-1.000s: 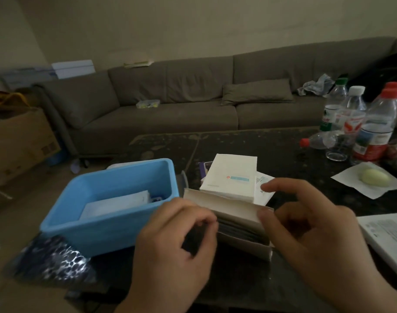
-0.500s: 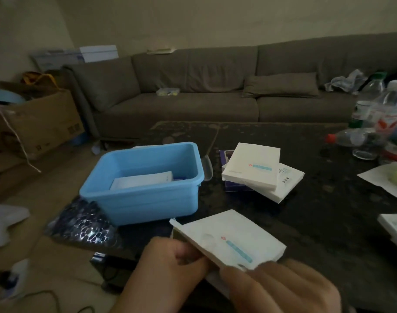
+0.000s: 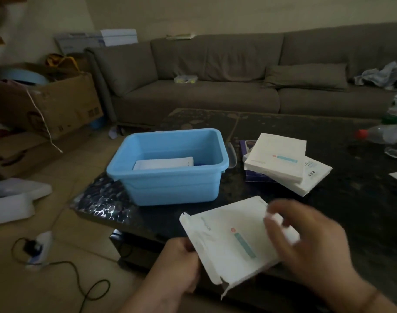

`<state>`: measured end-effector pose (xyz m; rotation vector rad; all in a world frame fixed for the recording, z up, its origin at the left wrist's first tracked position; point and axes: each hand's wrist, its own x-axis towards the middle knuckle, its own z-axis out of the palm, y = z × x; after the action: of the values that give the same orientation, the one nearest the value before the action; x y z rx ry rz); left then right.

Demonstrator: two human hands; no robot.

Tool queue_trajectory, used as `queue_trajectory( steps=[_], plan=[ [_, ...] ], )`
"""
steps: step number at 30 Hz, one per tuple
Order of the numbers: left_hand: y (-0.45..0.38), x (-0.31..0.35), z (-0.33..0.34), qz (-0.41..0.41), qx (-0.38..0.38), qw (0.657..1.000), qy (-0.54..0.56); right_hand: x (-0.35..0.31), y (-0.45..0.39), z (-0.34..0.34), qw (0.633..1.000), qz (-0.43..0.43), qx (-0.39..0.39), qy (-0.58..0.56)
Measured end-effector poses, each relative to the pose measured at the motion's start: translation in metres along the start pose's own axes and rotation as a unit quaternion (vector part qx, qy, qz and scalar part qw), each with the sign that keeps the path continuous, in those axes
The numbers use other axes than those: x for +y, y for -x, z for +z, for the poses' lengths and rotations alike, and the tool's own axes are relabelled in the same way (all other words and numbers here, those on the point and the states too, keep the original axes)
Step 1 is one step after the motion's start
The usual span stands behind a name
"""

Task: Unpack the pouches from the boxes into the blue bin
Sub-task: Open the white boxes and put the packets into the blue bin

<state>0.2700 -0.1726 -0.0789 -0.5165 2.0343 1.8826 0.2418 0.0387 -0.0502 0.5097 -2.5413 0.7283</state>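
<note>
**White box held over the worktop, blue bin close by**

The left hand [image 3: 181, 265] grips the near left edge of a flat white box [image 3: 233, 240]. Its fingers are curled round that edge. The box is tilted and held up above the front of the dark worktop [image 3: 351, 199]. The flap at the box's near end hangs open. What is inside the box cannot be seen.

The right hand [image 3: 310, 251] lies over the right side of the same box. It is blurred. Its fingers [image 3: 274, 222] are bent and seem to pinch the box's far right edge, but this is hard to tell for sure.

The blue bin [image 3: 170, 186] sits on the worktop, just past the held box and a bit to the left. Inside it lies a flat white pouch [image 3: 163, 163] on the bottom. Something small and dark blue shows beside the pouch, too hidden to name.

To the right of the bin is a stack of two more white boxes [image 3: 281, 159], the top one turned a little on the lower one. They rest partly on something purple [image 3: 247, 145].

A brown sofa [image 3: 215, 91] stands behind the worktop. A big cardboard box [image 3: 57, 105] sits on the floor at the left, with things piled inside it.
</note>
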Motion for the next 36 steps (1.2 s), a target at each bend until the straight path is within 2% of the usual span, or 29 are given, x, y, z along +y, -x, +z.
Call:
queue_trajectory(
  steps=[1, 3, 5, 7, 10, 14, 21, 24, 27, 32, 36],
  plan=[
    [0.002, 0.001, 0.0, 0.005, -0.004, 1.0, -0.005, 0.012, -0.009, 0.006, 0.995, 0.085, -0.036, 0.044],
    [0.003, 0.004, -0.001, 0.005, -0.005, 1.0, -0.028, 0.027, -0.023, 0.008, 0.966, 0.227, -0.113, 0.04],
    [0.001, 0.004, 0.0, 0.011, -0.02, 1.0, -0.021, 0.033, -0.028, 0.008, 0.944, 0.275, -0.183, 0.002],
    [0.002, 0.004, 0.004, 0.039, -0.025, 0.999, -0.013, 0.037, -0.029, 0.007, 0.934, 0.274, -0.23, -0.006],
    [-0.001, 0.005, 0.012, 0.075, 0.024, 0.997, 0.004, 0.049, -0.038, -0.007, 0.921, 0.282, -0.269, 0.009],
    [-0.003, 0.005, 0.012, 0.084, 0.014, 0.996, 0.012, 0.063, -0.041, -0.018, 0.906, 0.297, -0.299, 0.037],
    [-0.002, 0.013, -0.022, 0.035, 0.051, 0.997, 0.043, 0.081, -0.045, -0.02, 0.89, 0.307, -0.336, 0.036],
    [0.0, 0.013, -0.031, 0.005, 0.019, 1.0, -0.005, 0.088, -0.045, -0.027, 0.883, 0.307, -0.35, 0.057],
    [-0.002, 0.009, -0.027, 0.006, 0.022, 0.998, -0.066, 0.093, -0.046, -0.029, 0.877, 0.303, -0.365, 0.071],
    [-0.008, 0.006, -0.016, 0.108, 0.076, 0.959, -0.25, 0.108, -0.045, -0.031, 0.874, 0.313, -0.36, 0.092],
    [-0.009, 0.009, -0.004, 0.093, 0.034, 0.965, -0.243, 0.126, -0.041, -0.042, 0.871, 0.346, -0.338, 0.091]
  ],
)
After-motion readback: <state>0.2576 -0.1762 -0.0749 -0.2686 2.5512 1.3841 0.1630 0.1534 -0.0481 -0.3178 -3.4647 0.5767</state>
